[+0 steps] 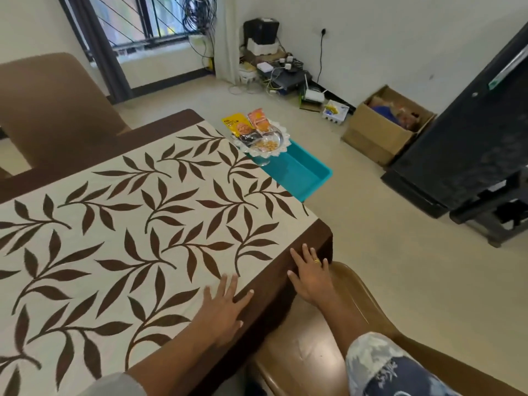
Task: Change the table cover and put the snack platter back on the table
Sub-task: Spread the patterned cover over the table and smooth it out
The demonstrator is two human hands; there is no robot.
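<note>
Both hands lie flat, no grip closed: the left hand [221, 305] on the leaf-print cover [137, 224], the right hand [310, 274] on its brown border. The snack platter [261, 137] (two packets inside) sits on a teal tray [303, 170] beyond the surface.

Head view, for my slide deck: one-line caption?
Both hands, left hand and right hand, flat on leaf-patterned cream-and-brown table cover.

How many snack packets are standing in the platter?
2. The yellow packet stands at the platter's left; the orange packet stands beside it on the right. Others may be hidden behind them.
</note>
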